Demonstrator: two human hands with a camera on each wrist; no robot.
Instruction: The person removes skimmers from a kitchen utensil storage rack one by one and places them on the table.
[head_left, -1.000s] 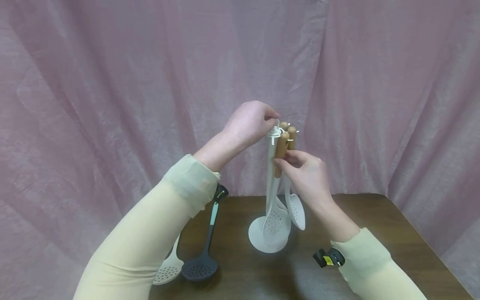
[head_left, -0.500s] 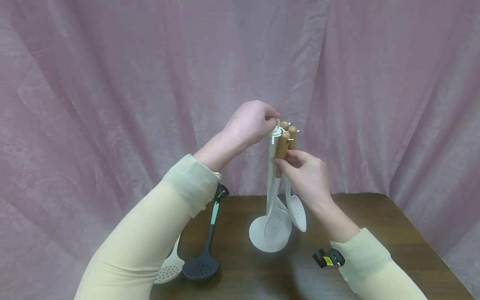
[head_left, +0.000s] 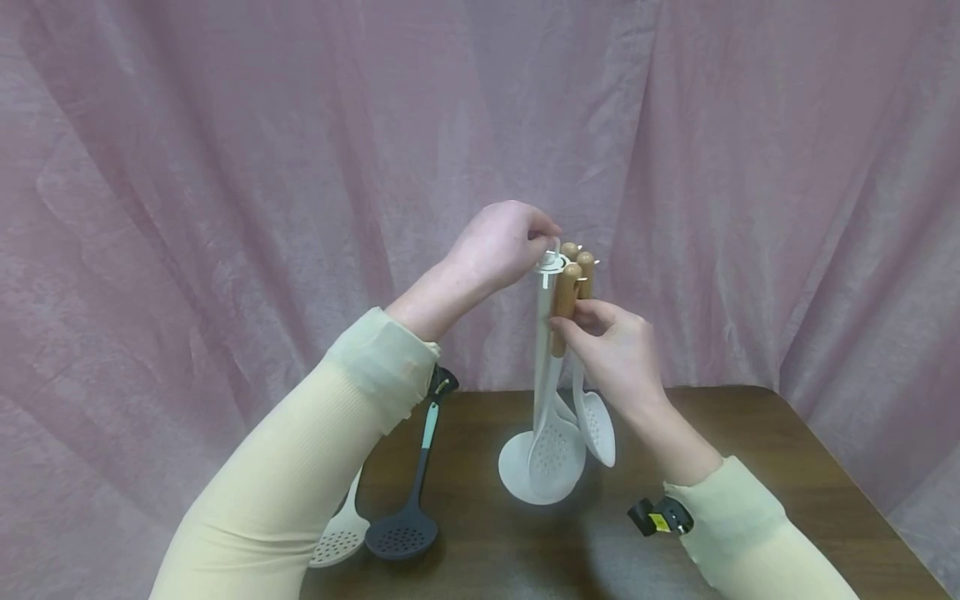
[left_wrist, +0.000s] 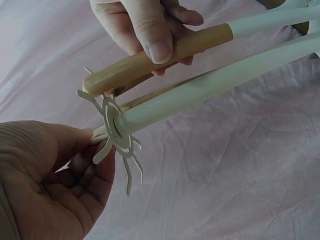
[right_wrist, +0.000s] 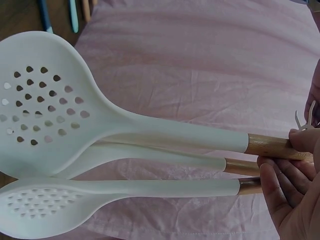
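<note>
Two hands are at the top of a white rack (head_left: 542,333) standing on the table (head_left: 750,450). The left hand (head_left: 501,243) pinches the rack's spoked hook ring (left_wrist: 116,131) between thumb and fingers, steadying it from the far left side. The right hand (head_left: 617,348), just below and to the right of the ring, pinches the wooden handle (left_wrist: 155,57) of a white skimmer (right_wrist: 45,105), thumb on top and fingers beneath; the handle's end sits at the ring's spokes, though whether it is hooked on cannot be told.

Judgement on handling: the skimmer looks light, with a stiff wooden grip and a smooth, likely slightly flexible head. The wood gives the surer purchase; the glossy white shaft looks slicker. Holding near the handle's end, as now, leaves the long head free to swing below the hand. The ring's spokes look thin and may bend or catch under side load. The rack appears tall on a small round base (head_left: 517,475), so it may tip unless steadied at the top.

Two more white utensils hang beside the skimmer, below the right hand. A dark skimmer (head_left: 402,521) and a pale one (head_left: 337,537) lie on the table under the left forearm.
</note>
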